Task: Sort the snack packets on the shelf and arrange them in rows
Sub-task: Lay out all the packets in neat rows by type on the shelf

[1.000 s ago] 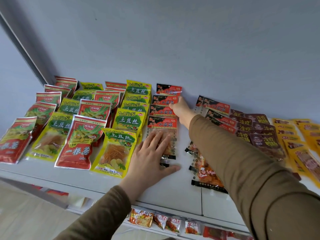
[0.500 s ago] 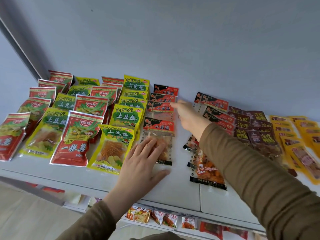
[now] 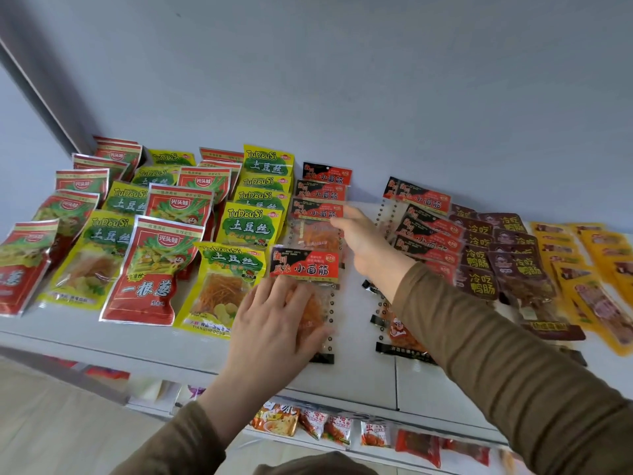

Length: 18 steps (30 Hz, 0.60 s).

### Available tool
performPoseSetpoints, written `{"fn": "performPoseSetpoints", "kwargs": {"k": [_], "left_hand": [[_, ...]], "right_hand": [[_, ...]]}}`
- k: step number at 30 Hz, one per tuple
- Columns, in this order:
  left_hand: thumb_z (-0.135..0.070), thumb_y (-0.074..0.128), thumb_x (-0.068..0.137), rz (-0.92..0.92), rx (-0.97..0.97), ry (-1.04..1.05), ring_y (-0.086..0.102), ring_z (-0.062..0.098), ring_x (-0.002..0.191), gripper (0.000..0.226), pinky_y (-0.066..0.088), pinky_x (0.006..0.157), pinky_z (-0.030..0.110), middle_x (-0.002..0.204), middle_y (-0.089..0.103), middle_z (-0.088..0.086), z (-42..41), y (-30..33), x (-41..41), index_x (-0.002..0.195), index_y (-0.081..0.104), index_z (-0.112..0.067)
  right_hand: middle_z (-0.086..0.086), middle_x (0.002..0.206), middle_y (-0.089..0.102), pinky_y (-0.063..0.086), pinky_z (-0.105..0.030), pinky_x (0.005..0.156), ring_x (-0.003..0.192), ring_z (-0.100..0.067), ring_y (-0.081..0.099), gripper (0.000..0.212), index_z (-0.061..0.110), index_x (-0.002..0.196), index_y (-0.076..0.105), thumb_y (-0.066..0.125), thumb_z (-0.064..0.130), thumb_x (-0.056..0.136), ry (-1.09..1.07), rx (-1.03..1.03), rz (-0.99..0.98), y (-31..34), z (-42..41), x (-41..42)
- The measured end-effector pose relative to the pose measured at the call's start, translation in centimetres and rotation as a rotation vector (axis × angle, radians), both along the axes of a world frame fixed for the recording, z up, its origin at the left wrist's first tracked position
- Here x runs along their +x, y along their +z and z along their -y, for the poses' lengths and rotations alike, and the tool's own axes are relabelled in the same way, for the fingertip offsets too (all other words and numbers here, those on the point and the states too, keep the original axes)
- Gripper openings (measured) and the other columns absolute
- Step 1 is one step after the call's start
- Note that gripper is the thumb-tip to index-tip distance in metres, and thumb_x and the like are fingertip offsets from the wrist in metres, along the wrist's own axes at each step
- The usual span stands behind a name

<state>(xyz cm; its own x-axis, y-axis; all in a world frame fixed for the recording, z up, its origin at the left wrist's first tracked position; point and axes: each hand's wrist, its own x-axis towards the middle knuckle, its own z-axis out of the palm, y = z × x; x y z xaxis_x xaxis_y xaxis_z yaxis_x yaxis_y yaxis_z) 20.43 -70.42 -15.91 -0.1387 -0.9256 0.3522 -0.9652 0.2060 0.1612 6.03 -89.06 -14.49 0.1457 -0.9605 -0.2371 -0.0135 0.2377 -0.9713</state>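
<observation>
Snack packets lie in rows on a white shelf [image 3: 359, 382]. My left hand [image 3: 274, 323] rests flat, fingers straight, on the front packet [image 3: 305, 265] of a row of clear packets with black-and-red headers. My right hand [image 3: 363, 241] hovers over the middle of that row [image 3: 322, 193], fingers extended toward a packet's right edge; whether it touches is unclear. Left of this row lie yellow-green packets [image 3: 250, 224] and red packets [image 3: 154, 269]. Right of my arm lies a second black-and-red row [image 3: 424, 200].
Dark brown packets [image 3: 479, 265] and orange-yellow packets [image 3: 589, 269] fill the shelf's right side. A grey wall [image 3: 342, 80] stands close behind the rows. A lower shelf with small packets [image 3: 342, 430] shows beneath the front edge.
My right hand has drawn back from the far end of the black-and-red row toward its middle. My left hand stays flat on the front packet.
</observation>
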Motion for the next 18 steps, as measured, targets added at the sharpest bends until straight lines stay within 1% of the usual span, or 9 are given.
{"fn": "performPoseSetpoints", "kwargs": {"k": [2, 4, 6, 7, 11, 13, 14, 15, 18], "left_hand": [[-0.064, 0.046, 0.095, 0.012, 0.048, -0.008, 0.047, 0.029, 0.130, 0.059, 0.046, 0.106, 0.048, 0.143, 0.049, 0.002, 0.4, -0.2, -0.1, 0.140, 0.052, -0.027], [-0.067, 0.037, 0.098, 0.047, 0.125, -0.026, 0.029, 0.028, 0.150, 0.066, 0.026, 0.124, 0.048, 0.162, 0.035, 0.002, 0.7, -0.6, -0.2, 0.154, 0.039, -0.032], [-0.072, 0.023, 0.098, 0.061, 0.180, -0.020, 0.011, 0.020, 0.158, 0.070, 0.005, 0.129, 0.042, 0.170, 0.021, -0.003, 1.0, -1.3, -0.2, 0.159, 0.026, -0.038], [-0.073, 0.017, 0.098, 0.055, 0.187, -0.018, 0.007, 0.018, 0.159, 0.071, 0.000, 0.129, 0.040, 0.171, 0.018, -0.005, 1.1, -1.5, -0.1, 0.160, 0.022, -0.040], [-0.073, 0.015, 0.099, 0.029, 0.172, -0.030, 0.005, 0.015, 0.159, 0.071, 0.000, 0.129, 0.043, 0.170, 0.018, -0.006, 1.7, -1.8, -0.2, 0.161, 0.022, -0.039], [-0.072, 0.014, 0.100, 0.030, 0.159, -0.031, 0.004, 0.016, 0.159, 0.071, 0.000, 0.129, 0.045, 0.171, 0.017, -0.005, 1.8, -2.0, -0.4, 0.162, 0.022, -0.037], [-0.071, 0.013, 0.100, 0.033, 0.155, -0.033, 0.003, 0.017, 0.159, 0.071, 0.000, 0.129, 0.045, 0.171, 0.016, -0.005, 1.8, -2.2, -0.4, 0.162, 0.021, -0.037], [-0.071, 0.013, 0.101, 0.033, 0.152, -0.035, 0.002, 0.017, 0.159, 0.071, 0.000, 0.128, 0.046, 0.171, 0.015, -0.004, 1.7, -2.3, -0.5, 0.162, 0.021, -0.036], [-0.069, 0.015, 0.102, 0.027, 0.149, -0.039, 0.002, 0.017, 0.159, 0.070, 0.003, 0.128, 0.048, 0.171, 0.015, -0.003, 1.8, -2.6, -0.5, 0.162, 0.022, -0.034]], "right_hand": [[0.003, 0.118, 0.066, 0.048, -0.031, 0.077, 0.104, -0.011, 0.062, 0.030, 0.022, 0.131, 0.054, 0.050, 0.012, 0.102, -0.017, -0.012, 0.001, -0.1, -0.2, 0.0], [0.001, 0.120, 0.065, 0.046, -0.027, 0.076, 0.106, -0.012, 0.061, 0.031, 0.019, 0.132, 0.054, 0.049, 0.011, 0.102, -0.047, -0.026, -0.006, -0.1, -0.2, 0.1], [0.000, 0.118, 0.066, 0.044, -0.026, 0.075, 0.109, -0.015, 0.060, 0.027, 0.016, 0.124, 0.058, 0.047, 0.007, 0.102, -0.063, -0.047, -0.020, -0.2, 0.1, 0.1], [-0.002, 0.117, 0.067, 0.044, -0.026, 0.075, 0.110, -0.017, 0.060, 0.025, 0.015, 0.121, 0.059, 0.047, 0.006, 0.101, -0.072, -0.046, -0.025, -0.1, 0.3, 0.1], [-0.003, 0.127, 0.061, 0.043, -0.026, 0.071, 0.116, -0.023, 0.058, 0.037, 0.007, 0.138, 0.050, 0.048, 0.005, 0.101, -0.113, -0.010, -0.073, -0.2, 1.5, 0.1], [-0.005, 0.143, 0.050, 0.046, -0.033, 0.093, 0.126, -0.023, 0.050, 0.050, 0.008, 0.150, 0.036, 0.047, 0.006, 0.101, -0.121, -0.013, -0.149, -0.3, 2.3, 0.3], [-0.007, 0.150, 0.045, 0.042, -0.039, 0.106, 0.133, -0.024, 0.045, 0.054, 0.009, 0.153, 0.031, 0.047, 0.006, 0.101, -0.116, -0.015, -0.179, -0.3, 2.7, 0.5], [-0.009, 0.153, 0.042, 0.037, -0.042, 0.112, 0.137, -0.026, 0.042, 0.056, 0.009, 0.155, 0.029, 0.047, 0.006, 0.102, -0.113, -0.019, -0.200, -0.4, 3.1, 0.7], [-0.009, 0.149, 0.046, 0.043, -0.037, 0.103, 0.132, -0.026, 0.047, 0.057, 0.012, 0.154, 0.033, 0.048, 0.005, 0.099, -0.138, -0.061, -0.293, -0.6, 4.3, 1.1]]}}
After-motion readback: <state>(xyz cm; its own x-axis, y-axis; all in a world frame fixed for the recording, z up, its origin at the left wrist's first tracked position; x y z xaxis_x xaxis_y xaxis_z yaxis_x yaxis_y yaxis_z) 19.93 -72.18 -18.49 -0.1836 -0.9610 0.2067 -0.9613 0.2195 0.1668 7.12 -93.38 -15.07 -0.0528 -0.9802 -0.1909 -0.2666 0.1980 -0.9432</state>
